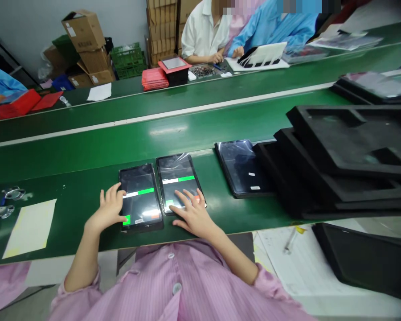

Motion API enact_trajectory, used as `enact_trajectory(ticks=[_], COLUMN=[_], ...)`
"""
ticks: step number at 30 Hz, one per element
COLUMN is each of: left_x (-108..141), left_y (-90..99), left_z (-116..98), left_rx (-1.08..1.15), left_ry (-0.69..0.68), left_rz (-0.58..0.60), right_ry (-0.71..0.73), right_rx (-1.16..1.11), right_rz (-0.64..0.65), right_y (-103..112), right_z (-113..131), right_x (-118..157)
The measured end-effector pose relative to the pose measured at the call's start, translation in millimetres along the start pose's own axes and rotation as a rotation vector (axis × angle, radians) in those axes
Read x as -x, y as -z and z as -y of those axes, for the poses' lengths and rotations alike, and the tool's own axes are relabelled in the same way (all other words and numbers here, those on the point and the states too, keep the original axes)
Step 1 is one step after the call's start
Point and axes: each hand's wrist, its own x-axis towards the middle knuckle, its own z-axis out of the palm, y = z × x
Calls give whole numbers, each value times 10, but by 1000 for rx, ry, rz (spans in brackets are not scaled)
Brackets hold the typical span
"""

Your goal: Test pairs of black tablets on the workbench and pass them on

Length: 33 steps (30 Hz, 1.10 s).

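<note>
Two tablets lie side by side on the green workbench, their screens lit with white and green bars. My left hand (107,207) is at the left edge of the left tablet (141,203), its thumb on a green square at the lower left corner. Over the lower part of the right tablet (176,168) my right hand (194,215) is spread, its index fingertip near another green square. Both hands have their fingers apart and hold nothing. Clear film with creases shows on the right tablet's top.
Several dark tablets (237,167) are stacked at the right beside black foam trays (357,138). A yellowish paper sheet (31,227) and coiled cables (3,207) lie at the left. Across the green belt (130,145), people work beside red cases (154,79).
</note>
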Motion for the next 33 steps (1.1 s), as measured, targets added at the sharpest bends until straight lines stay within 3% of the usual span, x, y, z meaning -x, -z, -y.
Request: enact_trajectory(ticks=[3,7,9,12,16,25,33], left_x=[-119,-543,-840,-1256,-1513,-1565,-1611], left_y=[38,360,469,471,343,258,237], left_z=[-59,-151,-278,-503,-627,-601,-632], left_rx=[33,132,123,87,83,158,168], left_ry=[-58,-172,-206,-241,-264,-205,-161], left_rz=[-28,31,97,126,113,97,122], right_ry=[-58,-444,-605,-670,-678,-754,-783], right_rx=[-41,-299,-584,-737,-832,-763,-762], right_rz=[-74,-324,-349,-342,-334,-432,-422], right_y=[90,129,66,-70,-155,-279,-352], right_z=[-263,-963,-1304,-1618,-1719,-1779,-1765], right_x=[-223,-734,-972,-1137,-1062,-1101,-1120])
